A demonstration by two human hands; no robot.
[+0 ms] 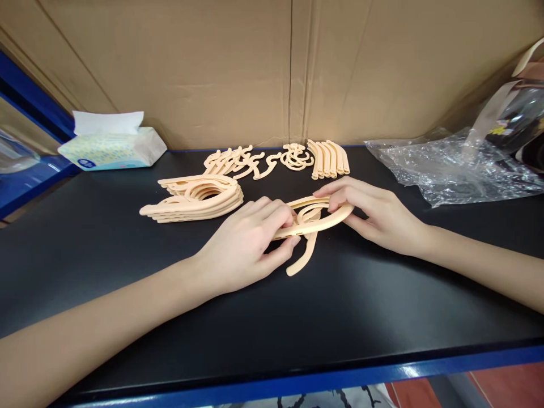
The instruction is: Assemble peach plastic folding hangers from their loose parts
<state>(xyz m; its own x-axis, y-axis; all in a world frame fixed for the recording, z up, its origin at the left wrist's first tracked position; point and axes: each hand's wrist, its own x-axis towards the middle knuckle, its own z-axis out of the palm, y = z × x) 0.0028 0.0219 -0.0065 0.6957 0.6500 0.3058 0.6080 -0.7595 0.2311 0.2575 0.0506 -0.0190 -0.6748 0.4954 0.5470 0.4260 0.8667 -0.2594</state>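
Place: I'd call it a small workshop-style bench | Seen on my feed: black worktop point(361, 317), blue frame point(403, 372), cardboard backing point(204, 68), matching pale curved parts point(330, 160) sorted in groups, clear plastic wrap point(442, 175)

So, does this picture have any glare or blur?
Head view: white glints speckle the clear plastic and touch the blue front rail; head view again: the left hand and right hand look fairly crisp, without obvious motion blur.

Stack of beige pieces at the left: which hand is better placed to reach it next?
Probably the left hand: it lies nearer the stack; the right hand is farther off. Both hold the curved piece, though, so the left would release first.
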